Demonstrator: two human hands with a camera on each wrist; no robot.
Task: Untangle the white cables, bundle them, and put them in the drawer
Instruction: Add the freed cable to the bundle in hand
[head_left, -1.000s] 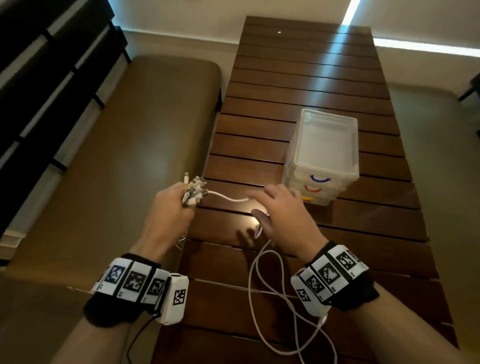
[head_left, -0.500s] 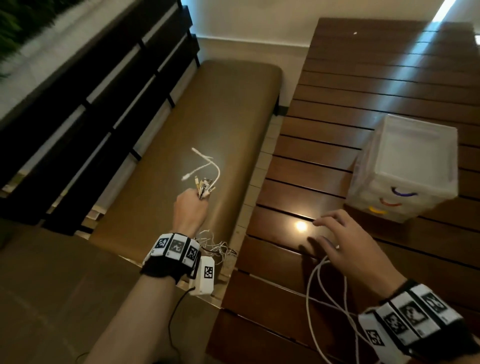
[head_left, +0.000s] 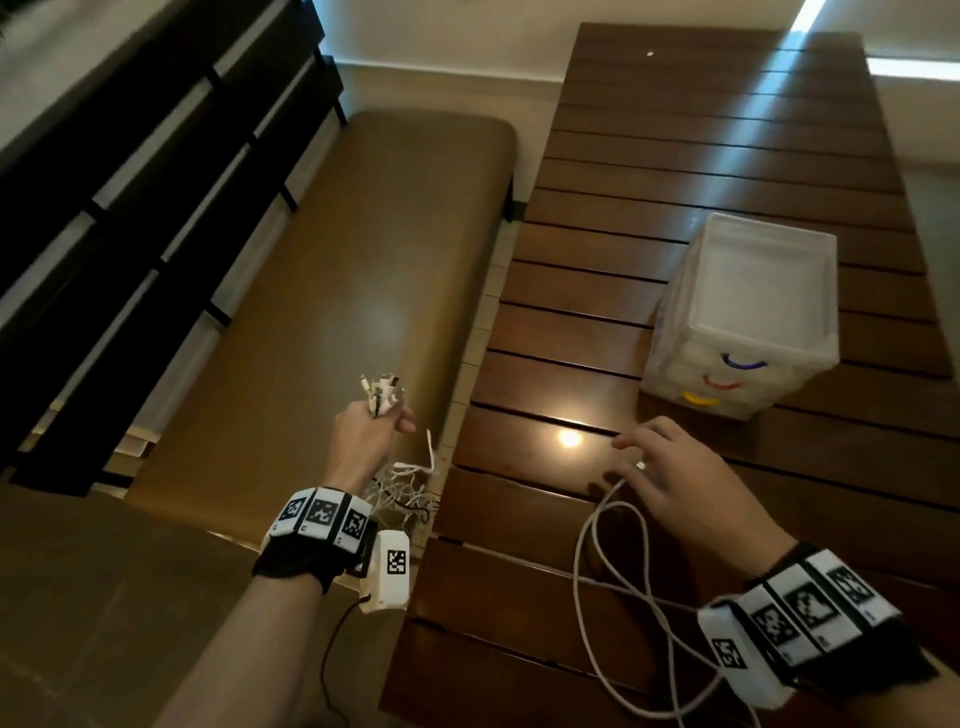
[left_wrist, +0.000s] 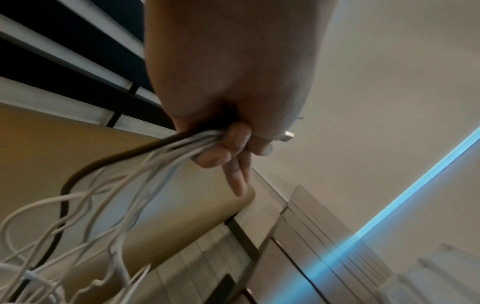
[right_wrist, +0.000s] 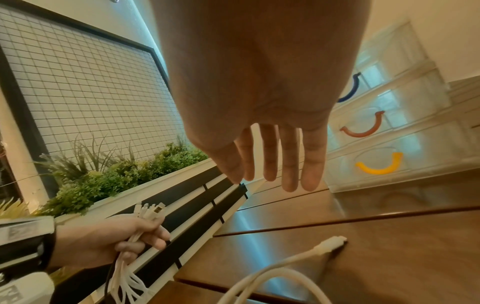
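Observation:
My left hand grips a bunch of white cables over the bench, left of the table. Their plugs stick up above the fist and the loose ends hang tangled below the wrist. One white cable lies looped on the wooden table, its plug under my right hand. That hand hovers open above the plug with straight fingers. The clear plastic drawer unit, with blue, red and yellow handles, stands shut beyond my right hand.
A brown padded bench runs along the table's left side, with a dark slatted backrest behind it. A planter with green plants sits behind the backrest. A narrow gap of floor separates bench and table.
My left hand has carried the cable bunch left, off the table and over the bench. The loose end that flicked up above the fist now hangs down. The right hand stays over the cable on the table.

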